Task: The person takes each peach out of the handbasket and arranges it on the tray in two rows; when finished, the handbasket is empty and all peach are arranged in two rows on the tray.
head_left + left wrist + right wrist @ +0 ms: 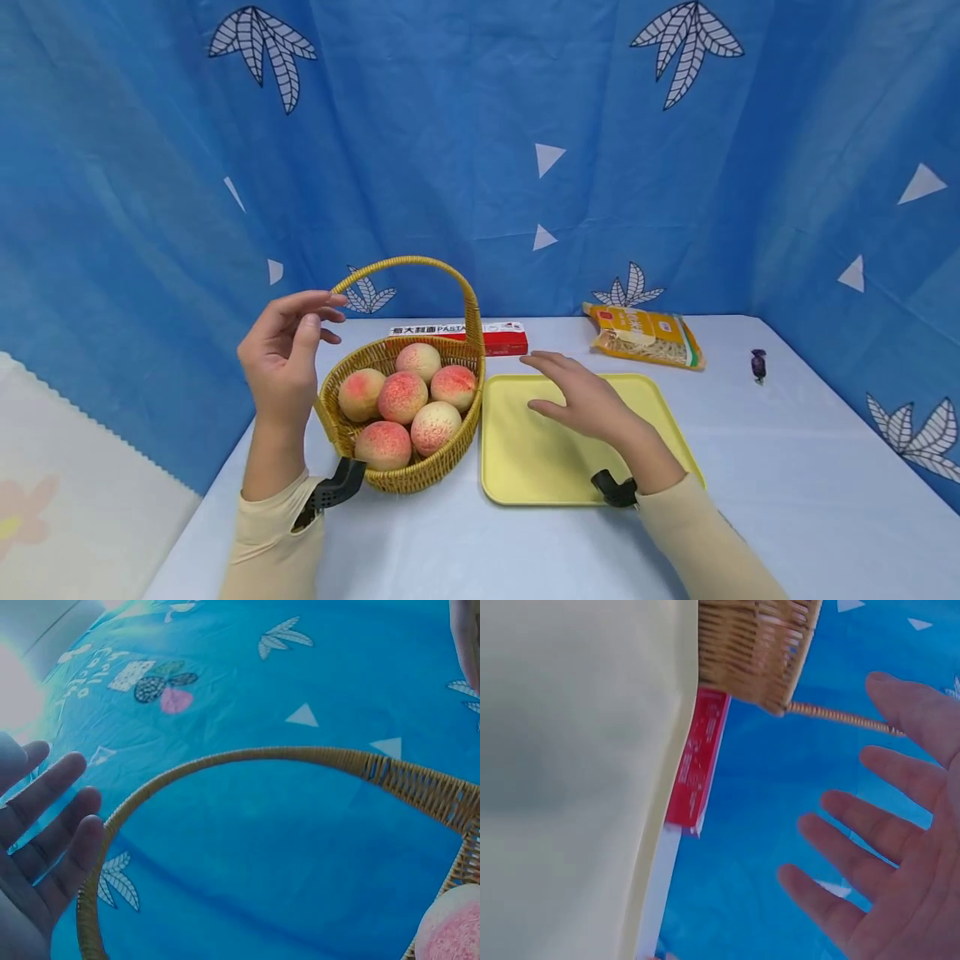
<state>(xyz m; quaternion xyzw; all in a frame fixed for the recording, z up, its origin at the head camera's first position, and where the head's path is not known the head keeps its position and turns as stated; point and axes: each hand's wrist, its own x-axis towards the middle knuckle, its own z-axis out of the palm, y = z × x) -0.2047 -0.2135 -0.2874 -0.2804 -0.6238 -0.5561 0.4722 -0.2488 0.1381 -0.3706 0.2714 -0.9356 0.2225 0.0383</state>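
A wicker basket [442, 462] with a tall arched handle [255, 754] holds several peaches [403, 397], pale yellow with red blush. My left hand [288, 350] is raised beside the basket's left side, close to the handle, its fingers relaxed and nothing in them. In the left wrist view the fingers [64, 832] spread near the handle; whether they touch it I cannot tell. Above the yellow tray [525, 450] hovers my right hand [581, 396], fingers extended and holding nothing. The right wrist view shows that palm [907, 900] with its fingers apart.
Behind the basket lies a red and white pasta box [506, 340]. An orange bag of pasta [645, 336] rests behind the tray. Farther right is a small dark purple wrapped candy [758, 365]. A blue patterned curtain [465, 150] hangs behind the white table [787, 483].
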